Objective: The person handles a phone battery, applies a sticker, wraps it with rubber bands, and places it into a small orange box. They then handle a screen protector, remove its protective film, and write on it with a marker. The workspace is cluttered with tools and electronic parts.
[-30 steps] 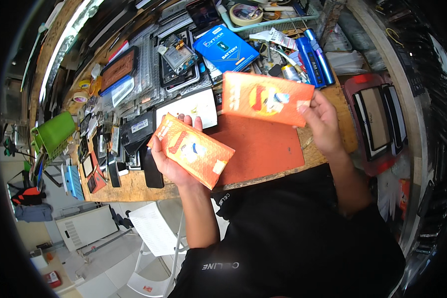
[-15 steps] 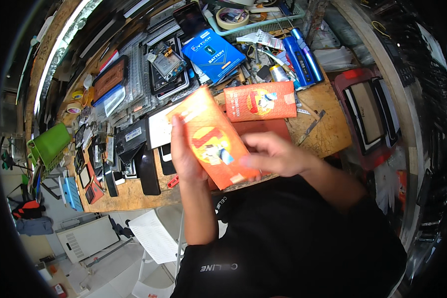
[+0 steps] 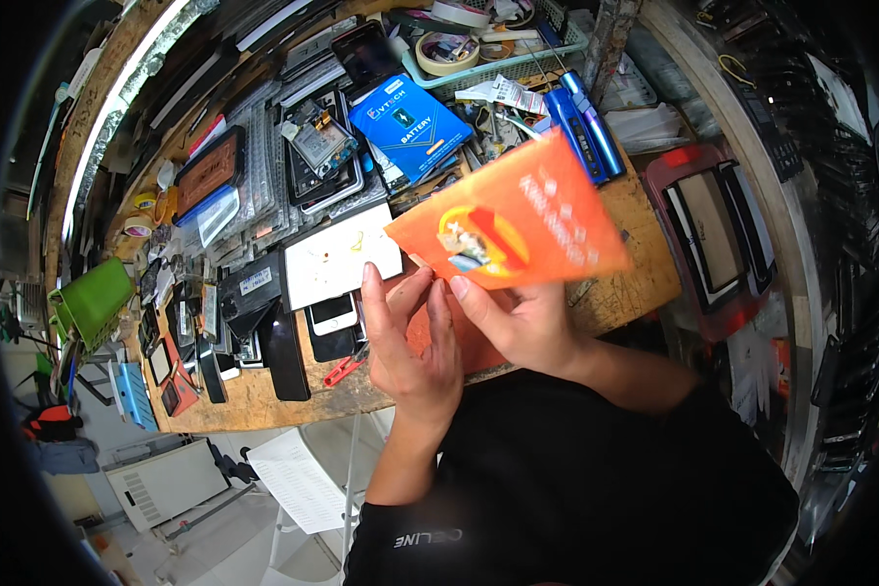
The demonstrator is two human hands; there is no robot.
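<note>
An orange padded envelope with a round yellow picture is held tilted above the bench, its right part blurred by motion. My right hand grips its lower edge, thumb on the near face. My left hand is at the lower left corner, bent fingertips against the edge beside a small tape strip, one finger raised apart. How firmly they pinch is partly hidden. Beneath the hands lies a flat reddish sheet. A white phone and a white card lie left of the envelope.
Phones and parts crowd the wooden bench on the left. A blue battery packet, blue screwdriver-like tools and a green basket with tape rolls are at the back. A small red tool lies near the front edge.
The envelope has been turned and raised to the right, now mainly in my right hand. My left hand has shifted from its side to its lower corner. The second envelope behind is now hidden.
</note>
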